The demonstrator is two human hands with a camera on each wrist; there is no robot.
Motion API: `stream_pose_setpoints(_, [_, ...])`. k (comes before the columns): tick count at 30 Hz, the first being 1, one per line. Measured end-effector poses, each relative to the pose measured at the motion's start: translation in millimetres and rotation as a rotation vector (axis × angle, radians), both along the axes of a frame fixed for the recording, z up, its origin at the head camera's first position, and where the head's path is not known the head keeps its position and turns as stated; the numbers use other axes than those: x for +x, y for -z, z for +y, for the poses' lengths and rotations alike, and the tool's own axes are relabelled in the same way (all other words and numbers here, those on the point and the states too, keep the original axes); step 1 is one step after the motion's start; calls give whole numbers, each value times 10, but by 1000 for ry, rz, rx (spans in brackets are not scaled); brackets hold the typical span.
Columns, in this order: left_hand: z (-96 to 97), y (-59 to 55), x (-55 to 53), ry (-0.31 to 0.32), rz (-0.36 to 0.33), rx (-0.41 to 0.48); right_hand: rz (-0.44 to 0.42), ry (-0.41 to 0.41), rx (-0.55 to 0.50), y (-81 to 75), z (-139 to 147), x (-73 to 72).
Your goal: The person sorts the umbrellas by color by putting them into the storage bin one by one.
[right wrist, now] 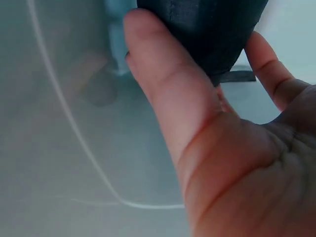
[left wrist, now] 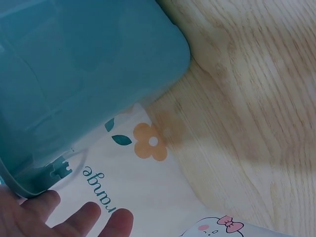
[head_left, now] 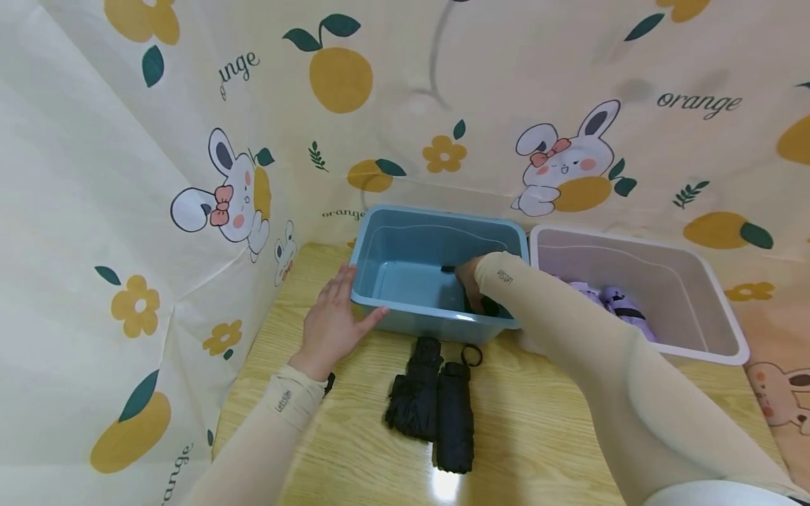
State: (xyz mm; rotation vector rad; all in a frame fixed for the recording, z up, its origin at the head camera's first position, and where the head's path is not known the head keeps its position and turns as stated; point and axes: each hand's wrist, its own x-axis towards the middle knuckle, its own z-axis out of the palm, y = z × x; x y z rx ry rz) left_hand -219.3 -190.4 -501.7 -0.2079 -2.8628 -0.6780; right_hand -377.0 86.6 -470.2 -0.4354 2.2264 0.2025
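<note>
My right hand (head_left: 470,280) reaches down inside the blue bin (head_left: 405,309). In the right wrist view its thumb and fingers grip a dark folded umbrella (right wrist: 200,34) with a short strap at its end. The arm hides much of that umbrella in the head view. My left hand (head_left: 332,320) rests against the bin's left front corner, fingers extended along the outside and thumb at the rim. Two black folded umbrellas lie side by side on the table before the bin: a loosely bundled one (head_left: 414,393) and a slimmer one (head_left: 454,422) with a wrist loop.
A pale pinkish bin (head_left: 683,281) stands right of the blue one, with purple folded items (head_left: 623,306) inside. The wooden table (head_left: 354,450) carries everything. A printed cloth (head_left: 405,126) hangs close behind the bins and along the left side.
</note>
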Motion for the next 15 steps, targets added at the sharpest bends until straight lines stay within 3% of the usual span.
stream_pose_setpoints(5, [2,-15,13,4,7,10,26,-11,-4,89,-2,24])
stream_pose_setpoints(9, [6,-22,16,4,3,15,52,-8,8,69,-15,90])
stream_pose_setpoints(15, [24,-40,20,6,-12,16,42,-116,126,-44,-56,207])
